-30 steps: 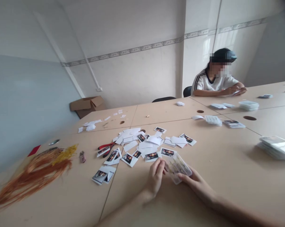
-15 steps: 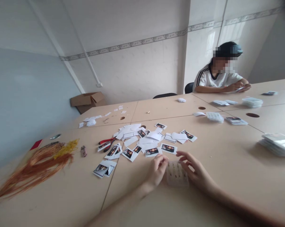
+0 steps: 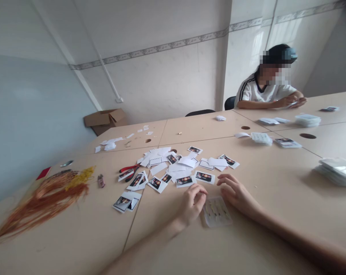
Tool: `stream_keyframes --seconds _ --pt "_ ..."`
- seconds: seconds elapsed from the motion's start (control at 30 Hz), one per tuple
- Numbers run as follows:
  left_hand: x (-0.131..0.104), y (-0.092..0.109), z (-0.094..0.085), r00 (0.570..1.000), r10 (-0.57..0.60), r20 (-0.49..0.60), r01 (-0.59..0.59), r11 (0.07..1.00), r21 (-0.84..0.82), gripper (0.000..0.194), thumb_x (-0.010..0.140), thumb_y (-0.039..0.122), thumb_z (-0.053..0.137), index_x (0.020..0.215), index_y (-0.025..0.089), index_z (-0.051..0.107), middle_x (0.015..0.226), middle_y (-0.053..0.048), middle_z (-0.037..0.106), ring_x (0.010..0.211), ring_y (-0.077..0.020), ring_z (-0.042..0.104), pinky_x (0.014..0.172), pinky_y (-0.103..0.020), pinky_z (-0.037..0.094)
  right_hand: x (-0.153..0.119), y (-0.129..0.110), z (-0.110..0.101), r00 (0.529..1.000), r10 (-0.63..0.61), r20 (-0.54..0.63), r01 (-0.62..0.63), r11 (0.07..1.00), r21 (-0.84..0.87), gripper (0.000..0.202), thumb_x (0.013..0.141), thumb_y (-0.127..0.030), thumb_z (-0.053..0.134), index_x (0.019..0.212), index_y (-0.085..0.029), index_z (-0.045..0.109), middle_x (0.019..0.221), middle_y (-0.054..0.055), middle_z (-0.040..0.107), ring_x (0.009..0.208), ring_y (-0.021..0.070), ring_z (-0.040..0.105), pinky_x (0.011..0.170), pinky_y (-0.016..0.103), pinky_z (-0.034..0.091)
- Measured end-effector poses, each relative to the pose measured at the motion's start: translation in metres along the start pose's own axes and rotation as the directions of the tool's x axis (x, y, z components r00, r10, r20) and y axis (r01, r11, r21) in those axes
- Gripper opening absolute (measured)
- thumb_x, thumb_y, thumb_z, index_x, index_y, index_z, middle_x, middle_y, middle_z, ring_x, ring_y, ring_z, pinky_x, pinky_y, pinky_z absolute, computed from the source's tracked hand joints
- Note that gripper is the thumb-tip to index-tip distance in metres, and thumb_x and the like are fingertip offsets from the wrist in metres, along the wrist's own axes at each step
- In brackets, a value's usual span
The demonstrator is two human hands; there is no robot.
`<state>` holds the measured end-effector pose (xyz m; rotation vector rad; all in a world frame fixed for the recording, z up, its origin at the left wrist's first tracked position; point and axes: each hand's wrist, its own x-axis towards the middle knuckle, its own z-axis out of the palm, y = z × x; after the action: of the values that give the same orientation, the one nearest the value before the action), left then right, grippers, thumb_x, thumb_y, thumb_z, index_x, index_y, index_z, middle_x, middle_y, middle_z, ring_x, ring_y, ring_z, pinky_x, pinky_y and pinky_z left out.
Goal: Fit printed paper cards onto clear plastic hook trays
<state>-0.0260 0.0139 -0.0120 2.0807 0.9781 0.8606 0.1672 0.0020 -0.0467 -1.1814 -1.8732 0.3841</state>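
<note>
A clear plastic box (image 3: 218,212) lies on the table in front of me. Several small, slim, yellowish and dark items show in rows inside it. At its upper left corner is my left hand (image 3: 193,202), the fingers loosely bent and nothing visible in them. My right hand (image 3: 238,196) hovers by the upper right corner, its fingers spread and holding nothing. Whether either hand touches the box is hard to tell. Just beyond my hands lies a loose heap of printed cards (image 3: 205,177) and white paper slips (image 3: 180,168).
Red-handled pliers (image 3: 129,168), a small pinkish tool (image 3: 101,181) and a bundle of copper-coloured strands (image 3: 51,198) lie left. Stacked clear boxes (image 3: 337,172) stand right. Across the table a co-worker (image 3: 272,88) holds something small. A cardboard box (image 3: 105,120) sits behind.
My right hand has lifted off the box's edge, and its fingers have spread. The box has shifted slightly right and its contents show more clearly. My left hand has barely moved.
</note>
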Motion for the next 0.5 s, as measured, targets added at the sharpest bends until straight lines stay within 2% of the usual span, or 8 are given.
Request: stream_keyframes --seconds 0.07,0.17,0.33,0.5 --pt "-0.0001 0.0008 -0.0002 1.000 0.013 0.015 -0.013 1.000 0.002 0.014 0.078 0.018 0.041 0.077 0.017 0.055 0.086 -0.004 0.054 0.085 -0.0147 0.050 0.076 -0.027 0.040 0.0012 0.0033 -0.0008 0.999 -0.019 0.040 0.022 0.998 -0.064 0.023 0.074 -0.010 0.038 0.091 -0.019 0.052 0.107 0.008 0.050 0.103 0.0201 0.046 0.087 0.039 0.041" --pt "-0.0005 0.0008 0.0001 1.000 0.020 0.015 -0.020 1.000 0.000 0.014 0.078 0.018 0.042 0.078 0.017 0.056 0.090 -0.004 0.054 0.090 -0.0153 0.049 0.083 -0.030 0.038 0.0010 0.0036 0.0000 0.993 -0.029 0.111 0.045 0.990 -0.137 0.032 0.075 -0.011 0.039 0.105 -0.019 0.049 0.117 0.009 0.046 0.112 0.0206 0.040 0.092 0.040 0.037" --pt "-0.0016 -0.0009 0.0020 1.000 -0.001 0.000 0.001 1.000 0.015 0.016 0.078 0.020 0.043 0.082 0.018 0.058 0.101 -0.006 0.051 0.101 -0.0172 0.046 0.091 -0.033 0.034 0.0014 0.0007 0.0011 0.967 -0.027 0.255 0.084 0.973 -0.216 0.033 0.086 -0.027 0.033 0.117 -0.022 0.045 0.129 0.007 0.038 0.122 0.0213 0.029 0.098 0.044 0.029" --pt "-0.0025 0.0000 0.0033 1.000 -0.020 0.011 0.020 1.000 0.008 0.015 0.078 0.021 0.043 0.083 0.019 0.058 0.100 -0.005 0.052 0.102 -0.0175 0.046 0.092 -0.032 0.034 0.0019 0.0008 0.0015 0.966 -0.008 0.257 0.060 0.979 -0.193 0.038 0.088 -0.037 0.031 0.122 -0.024 0.039 0.131 0.005 0.037 0.123 0.0222 0.028 0.098 0.046 0.028"
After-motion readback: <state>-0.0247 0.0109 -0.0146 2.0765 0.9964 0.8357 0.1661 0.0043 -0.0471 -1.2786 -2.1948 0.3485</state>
